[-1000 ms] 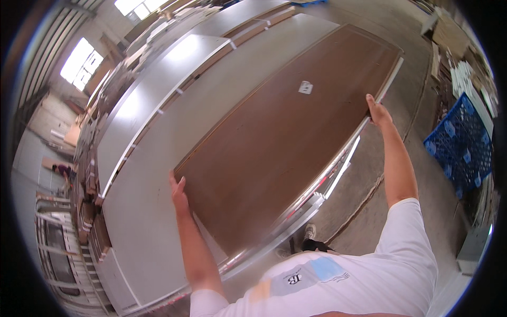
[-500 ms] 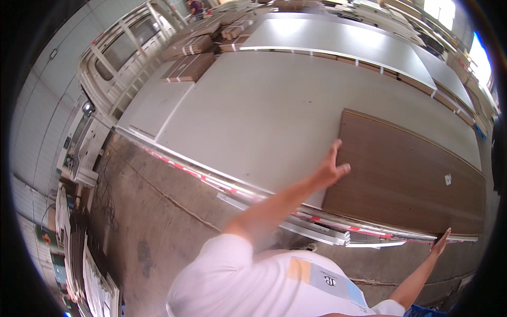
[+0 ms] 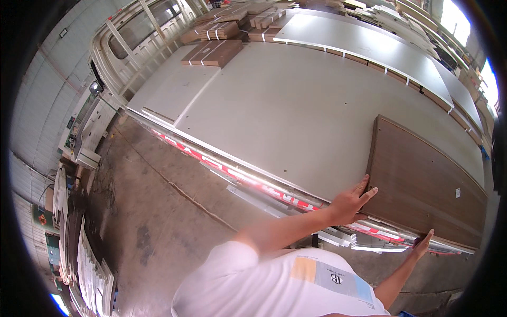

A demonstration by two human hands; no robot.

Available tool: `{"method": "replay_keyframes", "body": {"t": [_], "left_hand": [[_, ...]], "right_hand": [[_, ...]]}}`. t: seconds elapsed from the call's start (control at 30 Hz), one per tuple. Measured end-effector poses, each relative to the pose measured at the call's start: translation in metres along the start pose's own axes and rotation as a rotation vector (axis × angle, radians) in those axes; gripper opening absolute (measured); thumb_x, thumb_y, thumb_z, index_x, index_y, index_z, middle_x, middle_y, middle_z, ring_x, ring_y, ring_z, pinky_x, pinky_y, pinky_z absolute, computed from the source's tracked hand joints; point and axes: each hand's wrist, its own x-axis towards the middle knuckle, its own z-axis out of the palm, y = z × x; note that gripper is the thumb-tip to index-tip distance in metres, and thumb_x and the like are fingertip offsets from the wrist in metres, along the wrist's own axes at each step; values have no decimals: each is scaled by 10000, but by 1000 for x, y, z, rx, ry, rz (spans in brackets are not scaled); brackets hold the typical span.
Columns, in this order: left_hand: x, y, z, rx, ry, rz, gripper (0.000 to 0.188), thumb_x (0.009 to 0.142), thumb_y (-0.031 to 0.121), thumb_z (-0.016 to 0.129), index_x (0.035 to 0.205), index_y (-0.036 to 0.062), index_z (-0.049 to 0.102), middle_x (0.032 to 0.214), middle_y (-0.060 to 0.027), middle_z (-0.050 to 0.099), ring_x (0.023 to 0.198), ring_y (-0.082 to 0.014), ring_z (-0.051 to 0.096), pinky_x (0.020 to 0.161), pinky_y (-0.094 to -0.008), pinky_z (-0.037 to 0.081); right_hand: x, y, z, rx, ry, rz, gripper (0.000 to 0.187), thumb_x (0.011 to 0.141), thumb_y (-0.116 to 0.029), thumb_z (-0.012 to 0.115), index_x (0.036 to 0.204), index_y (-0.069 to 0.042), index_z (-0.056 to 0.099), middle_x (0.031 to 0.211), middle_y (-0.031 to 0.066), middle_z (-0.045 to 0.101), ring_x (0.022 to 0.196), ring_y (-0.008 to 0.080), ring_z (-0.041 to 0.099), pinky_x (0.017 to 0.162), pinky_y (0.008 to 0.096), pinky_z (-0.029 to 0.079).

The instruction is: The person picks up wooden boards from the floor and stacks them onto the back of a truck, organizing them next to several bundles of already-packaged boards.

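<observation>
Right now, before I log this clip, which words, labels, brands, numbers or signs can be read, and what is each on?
White shirt: dark lettering on the chest print; its wording isn't copied here.
Brown board: small white label, too small to read.
Red-and-white strip below the pale board: markings too unclear to read.

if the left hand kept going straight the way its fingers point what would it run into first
The brown panel, at its near left corner. The left hand seems to be right up against it, though exact contact is hard to judge from this view.
</observation>
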Motion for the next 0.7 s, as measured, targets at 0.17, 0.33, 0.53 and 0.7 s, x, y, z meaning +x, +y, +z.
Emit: {"method": "replay_keyframes", "body": {"t": [0.17, 0.33, 0.53, 0.7], "left_hand": [[-6, 1, 9, -59, 127, -20, 996, 721, 229, 914, 1562, 178, 382, 1604, -374, 293, 1320, -525, 535, 1011, -504, 532], [-8, 5, 16, -70, 104, -76, 931, 719, 247, 918, 1513, 222, 432, 1608, -332, 330, 1250, -472, 606, 944, -488, 566], [-10, 4, 8, -75, 82, -86, 828, 770, 198, 885, 1477, 205, 455, 1609, -264, 389, 1293, -445, 591, 983, -486, 552], [-66, 2, 11, -105, 253, 65, 668, 864, 158, 771, 1476, 158, 502, 1485, -201, 548, 1193, -413, 644, 1013, -472, 536]], "right_hand": [[-18, -13, 4, -25, -23, 34, 662, 830, -847, 622, 622, -232, 492, 502, -58, 397, 378, 74, 344, 377, 257, 209], [-13, -17, -4, -27, -112, 93, 693, 827, -866, 605, 603, -222, 481, 491, -43, 425, 380, 95, 361, 366, 260, 217], [6, -6, 4, 6, -46, 63, 690, 826, -856, 620, 671, -184, 588, 518, -45, 428, 422, 78, 383, 399, 267, 250], [38, 4, 7, 51, -50, -35, 643, 853, -813, 635, 925, -190, 777, 588, -36, 482, 472, 95, 391, 454, 296, 278]]}}
